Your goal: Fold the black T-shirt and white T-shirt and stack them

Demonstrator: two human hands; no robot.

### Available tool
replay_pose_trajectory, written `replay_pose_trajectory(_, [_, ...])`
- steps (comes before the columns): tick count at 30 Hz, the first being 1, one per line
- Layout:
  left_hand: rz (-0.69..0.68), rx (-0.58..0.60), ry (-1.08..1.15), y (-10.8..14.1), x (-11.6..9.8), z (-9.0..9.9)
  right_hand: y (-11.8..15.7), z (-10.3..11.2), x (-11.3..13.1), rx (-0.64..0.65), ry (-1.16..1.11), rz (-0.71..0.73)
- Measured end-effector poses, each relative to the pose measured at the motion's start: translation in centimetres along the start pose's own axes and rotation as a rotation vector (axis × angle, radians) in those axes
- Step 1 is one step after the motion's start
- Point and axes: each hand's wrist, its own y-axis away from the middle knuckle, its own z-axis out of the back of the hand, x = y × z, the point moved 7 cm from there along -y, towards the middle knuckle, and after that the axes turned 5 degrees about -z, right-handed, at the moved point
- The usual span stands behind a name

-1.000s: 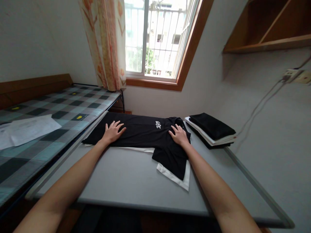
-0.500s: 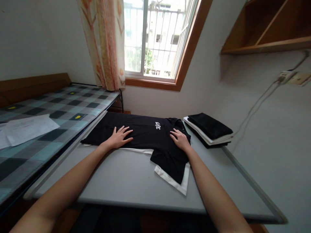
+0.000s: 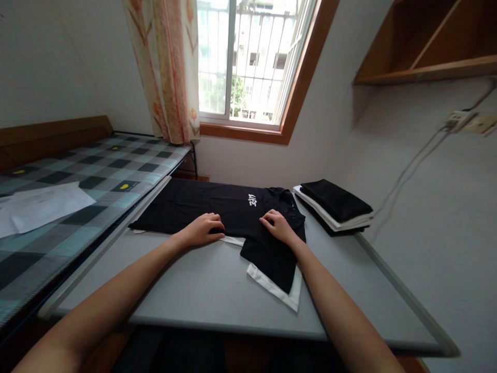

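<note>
A black T-shirt [image 3: 233,207] with white lettering lies spread on a grey table [image 3: 217,290], its neck toward the right. White cloth [image 3: 272,285] shows from under its near edge and sleeve. My left hand [image 3: 204,229] rests over the shirt's near edge, fingers bent and slightly apart, holding nothing. Below and right of the lettering, my right hand [image 3: 276,225] touches the shirt near the sleeve, its fingers curled, with nothing seen gripped between them.
A stack of folded black and white clothes [image 3: 336,203] sits at the table's back right. Left of the table is a bed with a checked sheet [image 3: 143,155] and papers [image 3: 46,207]. A wooden shelf [image 3: 427,72] hangs on the right wall.
My left hand has slid right and its fingers have bent. My right hand has moved slightly left and toward me, its fingers now more curled. The shirt looks nearly unchanged.
</note>
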Motion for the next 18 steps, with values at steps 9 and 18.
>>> replay_pose_trajectory(9, [0.000,-0.020,0.021,-0.1,0.3,0.1,-0.1,0.0,-0.4,0.014,-0.039,-0.035])
replay_pose_trajectory(18, [0.121,-0.001,-0.106,0.4,1.4,-0.1,0.0,0.0,-0.4,0.029,-0.055,-0.038])
